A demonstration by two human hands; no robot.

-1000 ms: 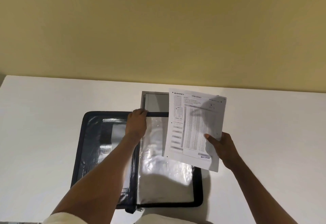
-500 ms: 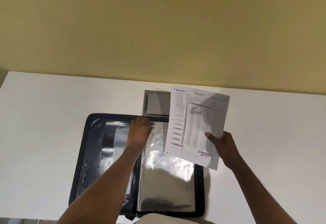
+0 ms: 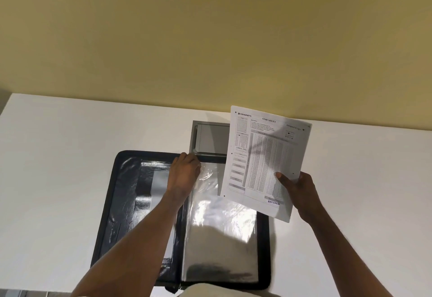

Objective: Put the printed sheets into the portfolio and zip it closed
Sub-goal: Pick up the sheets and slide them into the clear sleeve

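Note:
A black zip portfolio (image 3: 126,203) lies open flat on the white table, with shiny clear plastic sleeves (image 3: 219,231) on its right half. My left hand (image 3: 184,175) rests at the top of the sleeves near the spine, fingers pinching the upper edge of a sleeve. My right hand (image 3: 299,189) holds a printed OMR sheet (image 3: 261,156) by its lower right corner, upright and tilted above the portfolio's right side. Whether it is one sheet or more cannot be told.
A grey metal hatch plate (image 3: 210,137) is set into the white table (image 3: 58,156) just behind the portfolio, partly hidden by the sheet. A yellow wall rises behind the table. A pale cloth edge (image 3: 210,291) shows at the bottom of the view.
The view has tilted so everything sits slightly lower. The printed sheet is held a little higher and more upright. My left hand stays at the sleeve's top edge.

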